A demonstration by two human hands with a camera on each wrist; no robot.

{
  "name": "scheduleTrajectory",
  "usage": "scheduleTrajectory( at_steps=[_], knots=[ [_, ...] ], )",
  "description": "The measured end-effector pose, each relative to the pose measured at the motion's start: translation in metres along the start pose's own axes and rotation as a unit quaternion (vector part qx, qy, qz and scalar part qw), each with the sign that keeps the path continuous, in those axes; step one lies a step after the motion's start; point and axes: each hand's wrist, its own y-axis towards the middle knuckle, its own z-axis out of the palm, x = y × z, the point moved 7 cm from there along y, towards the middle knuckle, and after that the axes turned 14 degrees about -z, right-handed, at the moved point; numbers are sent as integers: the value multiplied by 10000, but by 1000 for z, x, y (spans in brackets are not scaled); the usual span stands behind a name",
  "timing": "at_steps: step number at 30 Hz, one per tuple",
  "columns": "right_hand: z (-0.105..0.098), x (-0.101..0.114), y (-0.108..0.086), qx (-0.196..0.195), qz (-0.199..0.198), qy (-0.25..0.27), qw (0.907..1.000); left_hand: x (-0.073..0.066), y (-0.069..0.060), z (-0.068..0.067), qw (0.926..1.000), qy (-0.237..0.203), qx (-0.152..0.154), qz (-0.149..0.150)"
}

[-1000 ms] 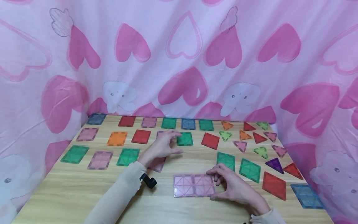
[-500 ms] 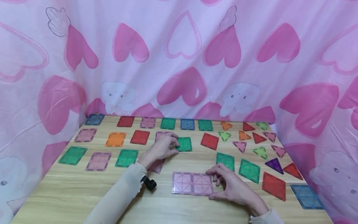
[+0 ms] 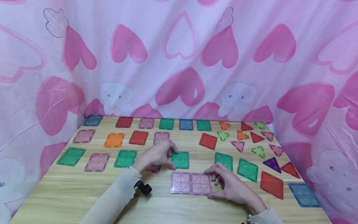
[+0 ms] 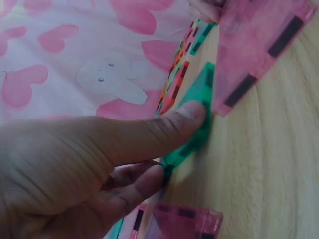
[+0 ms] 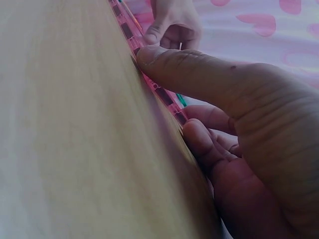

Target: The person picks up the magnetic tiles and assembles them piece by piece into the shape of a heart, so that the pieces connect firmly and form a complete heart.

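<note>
My left hand (image 3: pixel 157 154) pinches a translucent green square magnetic tile (image 3: pixel 181 160) by its left side. In the left wrist view, the thumb lies over that tile and the fingers are at its lower edge. Just in front of it, two pink square magnetic tiles lie edge to edge: a left pink tile (image 3: pixel 180 183) and a right pink tile (image 3: pixel 200 184). My right hand (image 3: pixel 232 187) holds the right one at its right end, thumb at the near corner and fingertips at the far corner. Another pink tile (image 3: pixel 153 169) is mostly hidden under my left hand.
Loose square tiles lie in rows at the left and back, among them an orange tile (image 3: pixel 114 140) and a red tile (image 3: pixel 208 141). Several small triangles, including a purple triangle (image 3: pixel 272 164), lie at the right. A pink heart-print curtain (image 3: pixel 151 77) encloses the table (image 3: pixel 70 193).
My left hand has taken hold of the green tile and drawn it nearer, toward the pink pair. The right hand stays at the pink tile's end; the pair shifted slightly left and away.
</note>
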Motion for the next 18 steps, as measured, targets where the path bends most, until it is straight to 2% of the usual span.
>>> scheduleTrajectory(
  at_steps=[5,11,13,15,18],
  knots=[
    [1,1,1,-14,-26,-37,10000,-4,-6,3,9996,-38,266,-4],
    [-1,1,1,-69,-88,125,9999,-3,-15,3,9996,252,62,149],
    [-9,2,-1,-352,-189,112,9991,-2,-20,5,9993,329,57,149],
    [-24,1,-4,-896,-272,-132,9955,0,-25,7,9993,349,97,118],
    [-51,-1,-12,-1871,-197,-958,9775,2,-31,10,9992,358,134,85]
  ],
)
